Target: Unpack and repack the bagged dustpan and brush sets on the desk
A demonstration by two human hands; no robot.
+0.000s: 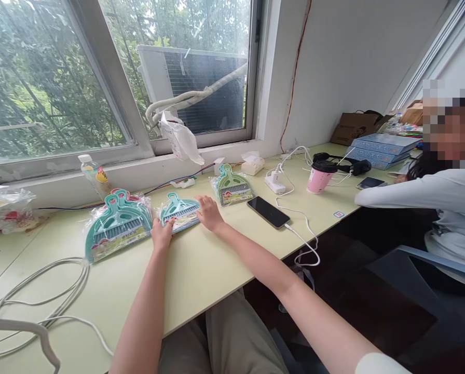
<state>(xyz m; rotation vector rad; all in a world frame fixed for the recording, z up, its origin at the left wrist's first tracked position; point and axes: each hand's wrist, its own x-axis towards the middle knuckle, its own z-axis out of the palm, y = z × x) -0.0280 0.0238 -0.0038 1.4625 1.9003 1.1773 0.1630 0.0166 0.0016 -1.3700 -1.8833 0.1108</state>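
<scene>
Both my hands rest on a small teal brush-and-dustpan set in a clear wrapper (pixel 180 211) on the pale green desk (pixel 201 270). My left hand (pixel 162 234) presses its near left corner, fingers bent onto the wrapper. My right hand (pixel 209 212) lies flat on its right edge, fingers stretched out. A stack of similar wrapped teal sets (pixel 118 224) lies just to the left. Another wrapped green set (pixel 232 187) lies to the right, near the wall.
A black phone (pixel 268 211) on a white cable lies right of my hands, beyond it a white power strip (pixel 275 183) and a pink cup (pixel 320 176). White cables (pixel 41 291) loop at the left. A bottle (pixel 96 176) stands on the sill. Another person (pixel 442 197) sits at right.
</scene>
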